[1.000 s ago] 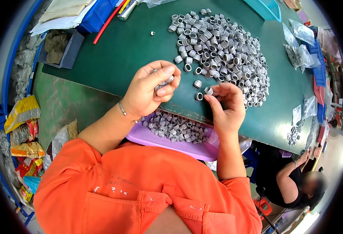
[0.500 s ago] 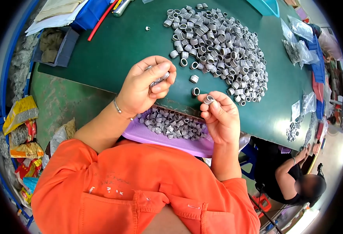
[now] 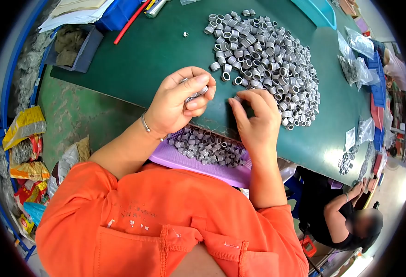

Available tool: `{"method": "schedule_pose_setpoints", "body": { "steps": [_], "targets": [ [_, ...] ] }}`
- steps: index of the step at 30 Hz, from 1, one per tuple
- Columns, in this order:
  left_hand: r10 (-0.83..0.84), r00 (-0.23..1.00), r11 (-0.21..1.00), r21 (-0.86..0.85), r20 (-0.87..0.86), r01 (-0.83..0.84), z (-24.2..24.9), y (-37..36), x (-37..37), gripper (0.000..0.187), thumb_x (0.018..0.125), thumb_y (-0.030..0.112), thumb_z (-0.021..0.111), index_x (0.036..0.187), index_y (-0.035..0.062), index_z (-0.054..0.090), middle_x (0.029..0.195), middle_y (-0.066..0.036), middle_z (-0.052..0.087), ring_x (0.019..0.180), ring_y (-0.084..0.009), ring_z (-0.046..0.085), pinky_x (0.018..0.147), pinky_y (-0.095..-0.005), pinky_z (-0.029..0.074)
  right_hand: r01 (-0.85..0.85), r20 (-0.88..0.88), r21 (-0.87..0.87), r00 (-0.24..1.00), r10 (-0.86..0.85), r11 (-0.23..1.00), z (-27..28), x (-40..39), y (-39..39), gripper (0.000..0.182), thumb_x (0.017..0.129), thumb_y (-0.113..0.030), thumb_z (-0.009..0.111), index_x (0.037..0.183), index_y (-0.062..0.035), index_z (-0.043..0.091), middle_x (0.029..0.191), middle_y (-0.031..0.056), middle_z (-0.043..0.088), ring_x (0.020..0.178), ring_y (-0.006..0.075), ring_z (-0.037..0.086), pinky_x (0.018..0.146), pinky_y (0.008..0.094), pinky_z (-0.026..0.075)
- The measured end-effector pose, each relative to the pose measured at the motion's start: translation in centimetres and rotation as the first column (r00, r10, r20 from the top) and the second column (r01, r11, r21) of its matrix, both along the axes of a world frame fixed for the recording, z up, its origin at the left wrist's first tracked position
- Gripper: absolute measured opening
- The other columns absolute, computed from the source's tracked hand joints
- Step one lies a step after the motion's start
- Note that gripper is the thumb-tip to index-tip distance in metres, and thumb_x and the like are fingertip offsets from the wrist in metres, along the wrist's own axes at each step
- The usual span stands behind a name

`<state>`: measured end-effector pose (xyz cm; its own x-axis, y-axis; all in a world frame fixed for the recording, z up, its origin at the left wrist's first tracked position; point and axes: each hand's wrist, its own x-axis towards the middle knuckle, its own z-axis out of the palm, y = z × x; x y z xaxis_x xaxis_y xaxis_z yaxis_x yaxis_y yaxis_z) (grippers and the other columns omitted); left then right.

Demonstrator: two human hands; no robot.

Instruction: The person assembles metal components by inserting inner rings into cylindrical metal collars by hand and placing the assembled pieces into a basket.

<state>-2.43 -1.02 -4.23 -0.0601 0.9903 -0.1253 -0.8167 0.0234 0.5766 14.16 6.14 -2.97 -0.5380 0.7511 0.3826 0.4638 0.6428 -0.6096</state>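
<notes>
My left hand [image 3: 177,101] is closed around several small grey metal rings [image 3: 197,93] and hovers over the table's near edge. To its right, my right hand [image 3: 258,120] reaches down to the green tabletop with thumb and forefinger pinched. A bit of a grey metal ring [image 3: 237,98] shows between those fingertips, mostly hidden by them. Just beyond my right hand spreads a large heap of the same rings [image 3: 269,64]. Below both hands, a purple basket [image 3: 198,171] at the table's edge holds many more rings [image 3: 207,147].
A grey bin with cloth [image 3: 87,51], a blue box [image 3: 117,16] and a red stick [image 3: 131,23] are at the left. A turquoise tray [image 3: 320,14] sits at the back right. Plastic bags [image 3: 359,44] line the right side, where another person [image 3: 341,212] sits.
My right hand has turned palm-down and lowered to the tabletop, where two loose rings lay; they no longer show. My left hand keeps its rings, and the view has shifted slightly.
</notes>
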Motion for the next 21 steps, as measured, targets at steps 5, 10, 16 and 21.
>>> {"method": "schedule_pose_setpoints", "body": {
  "steps": [5, 10, 16, 21],
  "targets": [
    [-0.02, 1.0, 1.0, 0.01, 0.01, 0.02, -0.2, 0.0, -0.1, 0.015, 0.091, 0.014, 0.044, 0.091, 0.0008, 0.051, 0.079, -0.008, 0.051, 0.049, -0.0016, 0.035, 0.041, -0.0143, 0.027, -0.287, -0.588, -0.598, 0.792, -0.167, 0.748, 0.4, 1.2, -1.0, 0.029, 0.071, 0.012, 0.062, 0.096, 0.0021, 0.052, 0.093, 0.0122, 0.059, 0.078, 0.0162, 0.061, 0.07, 0.0248, 0.05],
    [-0.024, 1.0, 1.0, 0.003, -0.001, 0.024, -0.1, 0.0, -0.1, 0.015, 0.091, 0.014, 0.043, 0.091, 0.0008, 0.051, 0.08, -0.008, 0.051, 0.049, -0.0013, 0.034, 0.041, -0.0145, 0.027, -0.571, -0.751, -0.637, 0.61, -0.253, 0.518, 0.5, 2.5, -0.8, 0.033, 0.073, 0.016, 0.057, 0.1, 0.0024, 0.045, 0.095, 0.0176, 0.059, 0.088, 0.0272, 0.062, 0.075, 0.0322, 0.053],
    [-0.02, 1.0, 1.0, 0.012, 0.0, 0.02, -0.1, 0.0, -0.1, 0.016, 0.091, 0.013, 0.042, 0.092, 0.0007, 0.052, 0.079, -0.008, 0.051, 0.049, -0.001, 0.034, 0.042, -0.0145, 0.027, -0.626, -0.736, -0.634, 0.669, -0.104, 0.455, 0.9, 3.6, -1.7, 0.022, 0.076, 0.015, 0.051, 0.094, 0.0028, 0.05, 0.094, 0.0165, 0.059, 0.094, 0.0263, 0.06, 0.08, 0.0323, 0.049],
    [-0.022, 1.0, 1.0, 0.015, -0.004, 0.022, -0.2, 0.0, -0.1, 0.016, 0.091, 0.013, 0.042, 0.092, 0.0005, 0.052, 0.079, -0.008, 0.051, 0.049, -0.0009, 0.034, 0.042, -0.0144, 0.027, -0.084, -0.291, -0.326, 0.957, -0.015, 0.942, 0.0, 4.5, -0.7, 0.018, 0.075, 0.012, 0.051, 0.088, 0.0018, 0.058, 0.088, 0.0104, 0.059, 0.078, 0.0167, 0.056, 0.071, 0.025, 0.044]
  ]
}}
